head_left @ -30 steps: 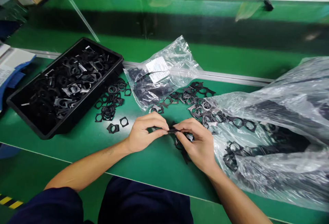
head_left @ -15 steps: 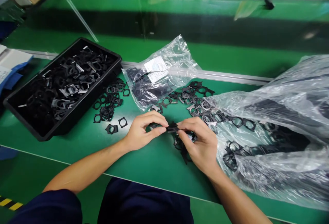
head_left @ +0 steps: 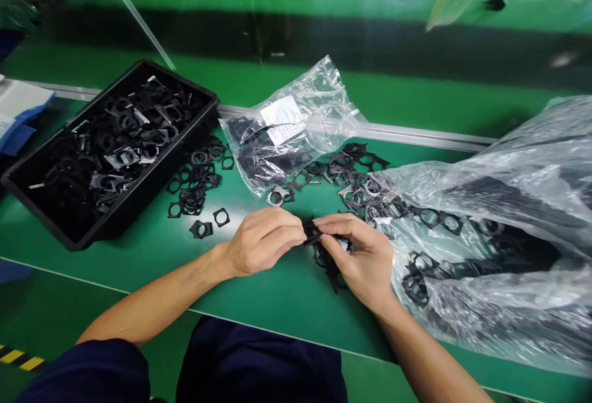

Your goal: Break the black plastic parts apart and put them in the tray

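Observation:
A small black part point(head_left: 312, 234) is held up between my two hands over the bench; its exact shape is partly covered by fingers. My left hand point(head_left: 261, 241) pinches its left side, with the fingers closed together. My right hand point(head_left: 358, 252) grips its right side between thumb and fingertips. Just below and behind the right hand lies a pile of black parts point(head_left: 329, 270), partly hidden. Left of my left hand, two loose black square frames with round holes lie flat, one thin frame point(head_left: 221, 217) and one thicker frame point(head_left: 201, 229).
A black bin point(head_left: 104, 224) full of similar parts stands at the left. A labelled clear bag point(head_left: 319, 101) of black parts lies at the back middle. Scattered frames point(head_left: 342, 172) lead to a large open plastic bag point(head_left: 509, 323) at the right. The green bench point(head_left: 259, 304) ends in front of me.
My left hand has turned and its fingers have closed over the part's left end, where thumb and forefinger were stretched out before. The black part is tilted differently. The view has shifted slightly.

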The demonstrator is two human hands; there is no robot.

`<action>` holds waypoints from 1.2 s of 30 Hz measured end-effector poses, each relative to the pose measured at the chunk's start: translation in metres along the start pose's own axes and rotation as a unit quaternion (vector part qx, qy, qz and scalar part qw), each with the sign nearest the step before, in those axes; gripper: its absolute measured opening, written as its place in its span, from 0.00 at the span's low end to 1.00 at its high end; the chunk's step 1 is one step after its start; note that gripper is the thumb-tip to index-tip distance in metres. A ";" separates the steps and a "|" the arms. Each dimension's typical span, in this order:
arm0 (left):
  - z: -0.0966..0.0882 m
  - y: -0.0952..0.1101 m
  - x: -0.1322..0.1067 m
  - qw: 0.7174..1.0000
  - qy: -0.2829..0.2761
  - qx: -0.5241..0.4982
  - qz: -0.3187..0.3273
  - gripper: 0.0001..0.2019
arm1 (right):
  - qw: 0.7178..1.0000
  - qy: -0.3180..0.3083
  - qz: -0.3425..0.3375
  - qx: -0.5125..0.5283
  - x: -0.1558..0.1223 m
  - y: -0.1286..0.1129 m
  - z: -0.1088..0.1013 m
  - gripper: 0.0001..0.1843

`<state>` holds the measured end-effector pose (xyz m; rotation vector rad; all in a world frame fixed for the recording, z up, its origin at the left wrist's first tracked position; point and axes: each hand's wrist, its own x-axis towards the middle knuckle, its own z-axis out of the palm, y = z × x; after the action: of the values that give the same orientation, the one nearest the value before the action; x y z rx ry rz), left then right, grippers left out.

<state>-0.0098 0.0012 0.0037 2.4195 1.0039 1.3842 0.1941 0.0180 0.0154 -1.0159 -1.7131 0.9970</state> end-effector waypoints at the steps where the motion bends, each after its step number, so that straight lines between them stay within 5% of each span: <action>1: 0.000 0.000 0.000 1.000 0.002 0.002 0.003 0.03 | 1.000 0.000 0.006 0.006 0.000 0.000 0.000 0.09; 7: -0.001 0.001 -0.002 1.000 -0.008 0.004 0.022 0.06 | 0.999 -0.005 0.029 0.034 0.001 -0.001 0.001 0.08; 15: -0.003 0.003 -0.005 0.999 -0.006 0.007 0.036 0.07 | 1.000 0.000 -0.026 0.017 -0.001 -0.002 0.000 0.08; 22: -0.005 0.002 -0.002 0.998 0.001 0.020 0.055 0.06 | 0.999 0.000 0.020 0.041 0.000 -0.005 0.000 0.07; 30: -0.005 0.004 0.001 1.000 0.010 -0.019 0.019 0.08 | 0.995 -0.012 0.072 0.070 0.000 -0.004 -0.001 0.05; 36: -0.004 0.006 0.001 0.998 0.027 -0.051 -0.012 0.08 | 0.997 -0.016 0.042 0.064 0.000 -0.006 -0.001 0.06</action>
<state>-0.0100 -0.0032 0.0091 2.3011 0.9484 1.4629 0.1937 0.0158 0.0208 -0.9999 -1.6223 1.1676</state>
